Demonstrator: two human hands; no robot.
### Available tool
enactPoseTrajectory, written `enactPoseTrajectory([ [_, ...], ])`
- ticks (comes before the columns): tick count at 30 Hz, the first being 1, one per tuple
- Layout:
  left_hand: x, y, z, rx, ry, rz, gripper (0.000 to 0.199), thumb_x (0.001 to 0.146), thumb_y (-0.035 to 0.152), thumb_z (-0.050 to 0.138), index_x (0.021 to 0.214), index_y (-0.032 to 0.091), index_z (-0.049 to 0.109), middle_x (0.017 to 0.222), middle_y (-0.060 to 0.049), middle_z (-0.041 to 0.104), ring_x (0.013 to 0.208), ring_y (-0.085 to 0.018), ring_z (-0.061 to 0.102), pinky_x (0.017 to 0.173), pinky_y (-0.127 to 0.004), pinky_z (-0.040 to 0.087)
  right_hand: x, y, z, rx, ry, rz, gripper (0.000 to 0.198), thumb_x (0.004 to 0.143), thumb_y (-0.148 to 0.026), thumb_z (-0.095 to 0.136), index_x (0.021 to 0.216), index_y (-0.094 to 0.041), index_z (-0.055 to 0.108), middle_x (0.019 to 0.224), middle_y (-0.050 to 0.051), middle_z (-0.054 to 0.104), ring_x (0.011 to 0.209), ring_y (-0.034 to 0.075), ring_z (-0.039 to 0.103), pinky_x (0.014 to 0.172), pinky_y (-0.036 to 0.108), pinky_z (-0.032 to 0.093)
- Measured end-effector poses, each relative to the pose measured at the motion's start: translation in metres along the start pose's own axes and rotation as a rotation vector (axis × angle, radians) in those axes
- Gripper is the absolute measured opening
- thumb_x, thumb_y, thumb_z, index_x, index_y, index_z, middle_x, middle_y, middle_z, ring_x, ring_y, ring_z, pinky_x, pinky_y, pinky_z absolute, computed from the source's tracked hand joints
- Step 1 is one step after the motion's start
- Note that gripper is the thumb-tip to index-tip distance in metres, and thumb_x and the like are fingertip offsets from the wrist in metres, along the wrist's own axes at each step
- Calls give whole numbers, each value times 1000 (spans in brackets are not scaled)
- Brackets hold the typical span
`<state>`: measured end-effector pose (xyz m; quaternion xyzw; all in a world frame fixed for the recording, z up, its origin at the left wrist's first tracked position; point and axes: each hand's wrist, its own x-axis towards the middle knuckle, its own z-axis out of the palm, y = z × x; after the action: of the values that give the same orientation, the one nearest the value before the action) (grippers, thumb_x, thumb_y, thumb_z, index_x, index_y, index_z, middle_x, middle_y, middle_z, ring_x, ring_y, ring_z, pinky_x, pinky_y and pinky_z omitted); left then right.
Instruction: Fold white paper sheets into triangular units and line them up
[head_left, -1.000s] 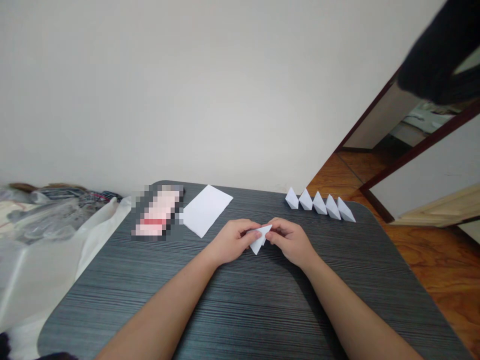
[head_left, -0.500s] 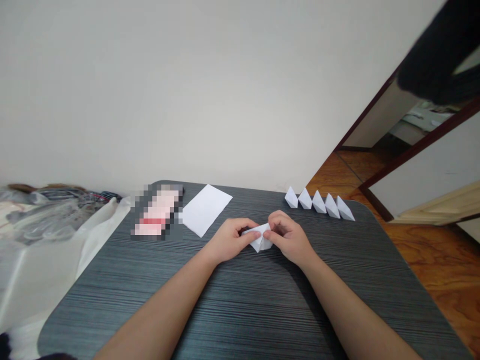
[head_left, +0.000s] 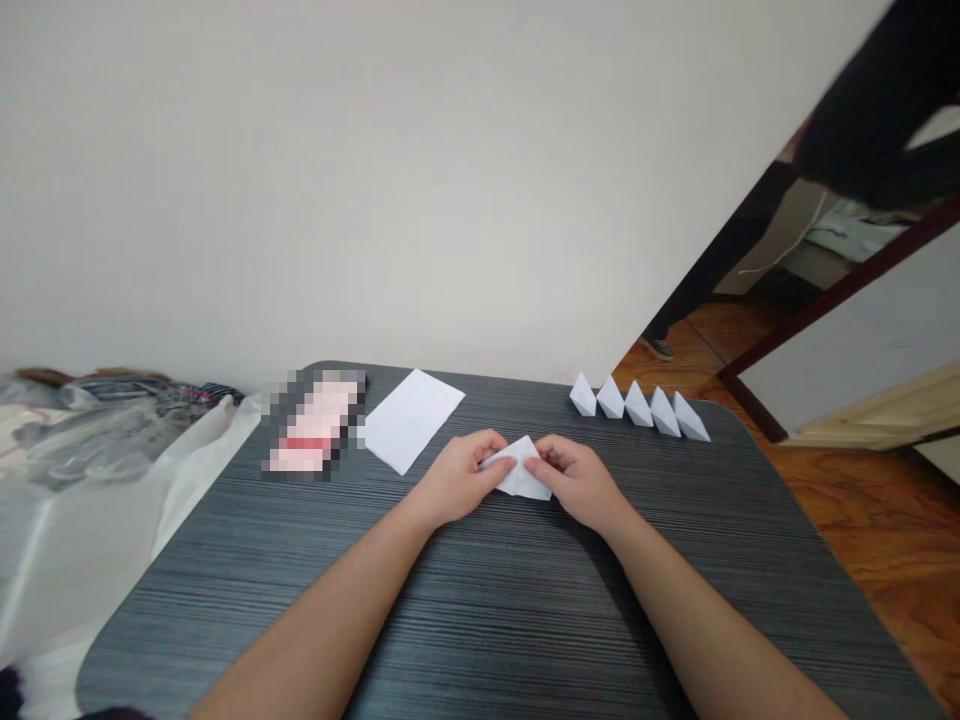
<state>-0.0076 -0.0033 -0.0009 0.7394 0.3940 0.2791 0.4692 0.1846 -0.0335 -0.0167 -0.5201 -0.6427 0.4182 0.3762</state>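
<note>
Between my two hands is a folded piece of white paper (head_left: 523, 478), held just above the dark table (head_left: 480, 600). Its top comes to a point and its lower part spreads out toward me. My left hand (head_left: 463, 478) pinches its left side, thumb on the near face. On the opposite side my right hand (head_left: 581, 480) grips it the same way, with the thumb near the middle crease. The fingers behind the paper are partly hidden.
White sheets of paper (head_left: 414, 420) lie left of my hands, beside a blurred-out pink and dark object (head_left: 319, 420). Several folded white paper shapes (head_left: 637, 405) stand in a row at the back right. A person's leg (head_left: 701, 270) shows beyond the wall edge.
The folded paper has been turned and opened out between my hands, so its point now faces up and away. A person's leg and shoe have come into view at the right.
</note>
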Motion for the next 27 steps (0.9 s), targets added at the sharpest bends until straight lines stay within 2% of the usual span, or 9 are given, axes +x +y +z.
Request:
enactPoseTrajectory([
  [7, -1, 0, 0, 55, -48, 22, 20, 83, 33, 49, 85, 16, 59, 73, 1, 57, 65, -11, 49, 56, -21, 33, 0, -1, -1, -108, 17, 8, 20, 82, -36, 55, 79, -17, 61, 69, 0, 58, 61, 13, 51, 54, 23, 38],
  [16, 1, 3, -1, 115, -77, 51, 27, 84, 35, 47, 71, 14, 57, 64, 2, 53, 61, -10, 46, 54, -21, 30, -2, -4, 0, -125, -2, -24, 19, 83, -33, 55, 75, -17, 59, 64, -1, 54, 58, 12, 48, 52, 22, 36],
  [24, -1, 4, -2, 211, -131, 81, 29, 84, 36, 46, 67, 14, 54, 58, 4, 46, 56, -8, 41, 51, -21, 26, 0, -10, 1, -90, 18, -110, 14, 85, -27, 51, 81, -17, 61, 71, 1, 59, 63, 13, 53, 57, 23, 40],
  [27, 0, 4, -1, 256, -150, 108, 29, 83, 37, 48, 66, 14, 54, 56, 4, 44, 54, -8, 40, 51, -21, 25, 0, -13, 1, -144, 28, -137, 15, 85, -24, 51, 77, -17, 62, 73, 2, 62, 67, 14, 55, 62, 25, 41],
])
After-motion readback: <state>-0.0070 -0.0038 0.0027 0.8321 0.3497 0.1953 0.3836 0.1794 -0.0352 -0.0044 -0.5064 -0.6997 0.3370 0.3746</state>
